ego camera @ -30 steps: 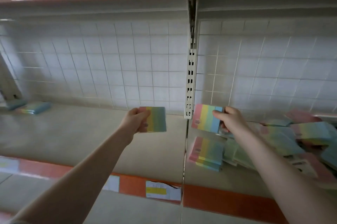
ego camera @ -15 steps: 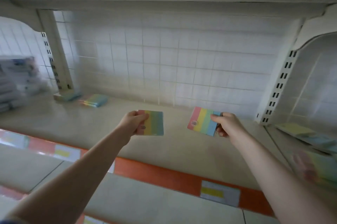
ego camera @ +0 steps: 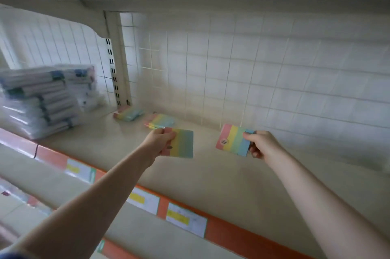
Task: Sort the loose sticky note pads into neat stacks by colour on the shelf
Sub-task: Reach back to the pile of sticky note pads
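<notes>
At the far left end of the shelf a blurred pile of clear-wrapped packs sits against the wire-grid back. Just right of the upright post, near the back edge, two small stacks of rainbow sticky note pads lie flat — the left stack close to the post, the right stack just beside it. The left hand pinches a rainbow-striped pad by its pink edge, held in the air just in front of the right stack. The right hand grips a second striped pad by its blue edge, tilted, above the bare middle of the shelf and well apart from both stacks. Both pads look to share one colour pattern, so they probably belong on those stacks. The risk from here is a sloppy landing: dropping a tilted pad onto a low stack could slide it askew or nudge the neighbouring stack, and the blur makes the stacks' edges hard to judge — a pad could end up overhanging.
</notes>
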`<state>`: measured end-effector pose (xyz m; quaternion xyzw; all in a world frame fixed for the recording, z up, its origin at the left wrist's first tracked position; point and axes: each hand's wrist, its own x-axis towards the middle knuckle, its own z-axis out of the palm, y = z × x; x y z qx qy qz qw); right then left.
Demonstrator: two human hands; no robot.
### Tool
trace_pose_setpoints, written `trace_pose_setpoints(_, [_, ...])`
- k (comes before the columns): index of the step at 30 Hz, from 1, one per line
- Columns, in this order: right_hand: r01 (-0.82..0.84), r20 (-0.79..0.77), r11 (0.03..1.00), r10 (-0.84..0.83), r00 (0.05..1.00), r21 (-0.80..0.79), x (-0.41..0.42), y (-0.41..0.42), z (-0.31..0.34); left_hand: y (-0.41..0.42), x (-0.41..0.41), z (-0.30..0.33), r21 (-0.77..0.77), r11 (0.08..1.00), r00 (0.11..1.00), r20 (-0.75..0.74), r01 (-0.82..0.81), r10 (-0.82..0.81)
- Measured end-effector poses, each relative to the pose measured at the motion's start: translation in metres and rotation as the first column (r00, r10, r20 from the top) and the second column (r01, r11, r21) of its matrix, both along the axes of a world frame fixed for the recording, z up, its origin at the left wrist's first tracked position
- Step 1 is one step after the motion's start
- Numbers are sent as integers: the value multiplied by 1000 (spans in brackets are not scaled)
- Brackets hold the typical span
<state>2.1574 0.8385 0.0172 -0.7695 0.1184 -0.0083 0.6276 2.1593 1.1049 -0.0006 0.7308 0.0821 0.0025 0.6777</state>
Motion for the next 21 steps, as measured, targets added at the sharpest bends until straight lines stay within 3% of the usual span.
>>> trace_pose_setpoints(6, [-35, -24, 999, 36, 999, 35, 52, 45, 6, 55, 25, 21, 106, 992, 996, 65, -73, 66])
trace_pose_setpoints(13, [-83, -22, 996, 84, 996, 41, 88, 115, 15, 122, 62, 30, 110, 985, 989, 74, -134, 127])
trace_pose_setpoints(21, [72, -35, 997, -71, 997, 34, 115, 188, 11, 189, 135, 31, 126, 990, 997, 60, -61, 54])
